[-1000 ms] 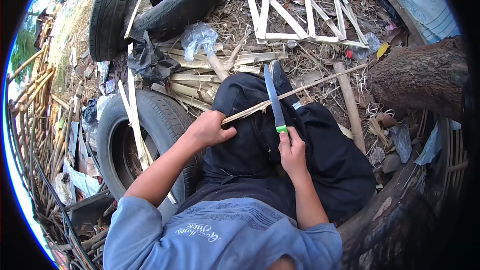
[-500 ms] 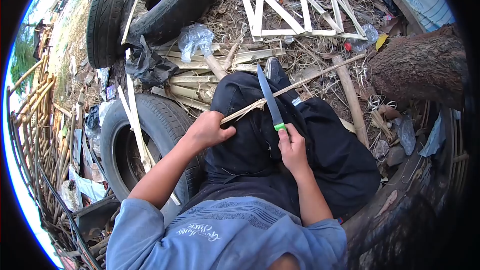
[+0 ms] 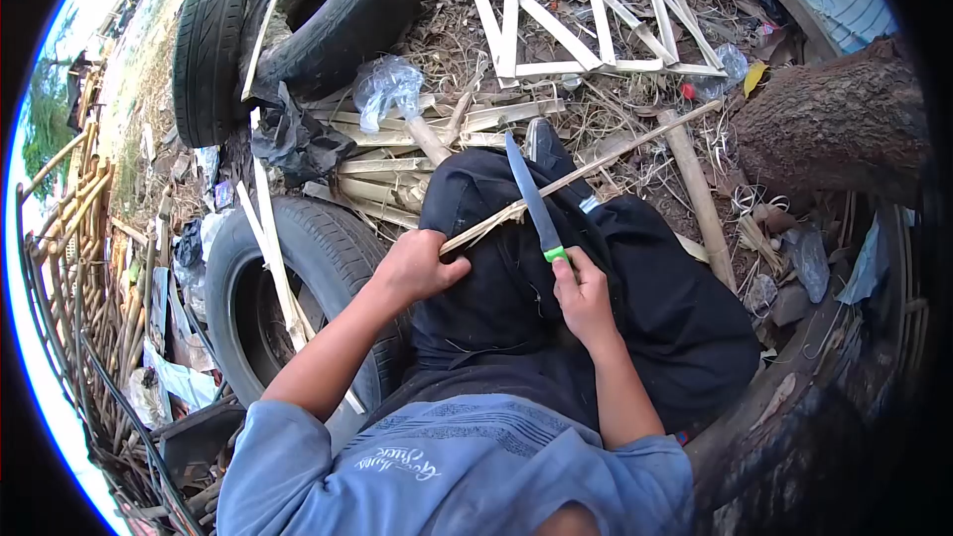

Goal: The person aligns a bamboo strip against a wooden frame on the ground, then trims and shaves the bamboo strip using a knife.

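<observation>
My left hand (image 3: 418,266) is closed around the near end of a long bamboo strip (image 3: 615,154). The strip slants up to the right across my dark trousers, and its far end reaches toward the tree trunk. Thin split slivers show along it close to my left hand. In my right hand (image 3: 584,295) is a knife (image 3: 532,194) with a green handle, gripped with the fingers wrapped round and the thumb along it. Its blade points up and slightly left, crossing over the strip just right of the frayed part.
A tyre (image 3: 298,278) lies at my left with pale strips across it, and more tyres (image 3: 342,30) stand beyond. Ahead are split bamboo pieces (image 3: 387,164), a plastic bag (image 3: 387,89) and a lattice of strips (image 3: 596,67). A tree trunk (image 3: 834,124) is at the right.
Both hands, the strip and the knife keep nearly the same places. The knife blade has shifted very slightly left, and the whole view has moved a little.
</observation>
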A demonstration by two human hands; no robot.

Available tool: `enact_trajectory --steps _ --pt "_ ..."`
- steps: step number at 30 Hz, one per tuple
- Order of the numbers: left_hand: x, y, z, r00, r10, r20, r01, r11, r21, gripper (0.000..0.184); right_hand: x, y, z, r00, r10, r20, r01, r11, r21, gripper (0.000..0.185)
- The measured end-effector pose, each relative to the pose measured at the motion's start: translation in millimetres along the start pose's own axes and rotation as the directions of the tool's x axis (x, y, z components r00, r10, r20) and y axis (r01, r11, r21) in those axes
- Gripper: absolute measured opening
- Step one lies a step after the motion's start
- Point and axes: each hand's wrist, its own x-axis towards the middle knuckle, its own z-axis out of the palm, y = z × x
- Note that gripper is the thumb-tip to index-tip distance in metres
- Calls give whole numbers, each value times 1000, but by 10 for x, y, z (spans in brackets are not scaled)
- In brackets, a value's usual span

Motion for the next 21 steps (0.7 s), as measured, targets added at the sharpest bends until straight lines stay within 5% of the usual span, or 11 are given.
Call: enact_trajectory --steps 1,3,4,6,9,14,21 --pt "-2 13 15 1000 3 1 -3 1000 1 40 3 -16 1 1000 -1 -3 1 1000 1 21" --pt "-32 29 71 998 37 -58 -33 997 70 38 2 -65 32 990 142 -2 -132 927 351 22" --pt "-55 28 122 998 38 -58 -34 997 69 38 11 -114 59 990 142 -3 -132 927 350 22" --pt "-105 21 223 978 100 -182 -77 988 131 36 71 -235 164 966 -136 -220 165 979 117 27" --pt "-164 58 256 977 101 -189 -75 987 142 34 264 -287 354 911 -171 -374 262 942 208 33" --pt "-159 9 289 968 135 -210 -96 978 186 35 434 -371 431 888 -206 -412 222 975 -9 27" --pt "-132 26 268 978 94 -188 -74 991 114 35 448 -212 304 903 -117 -413 208 961 184 24"
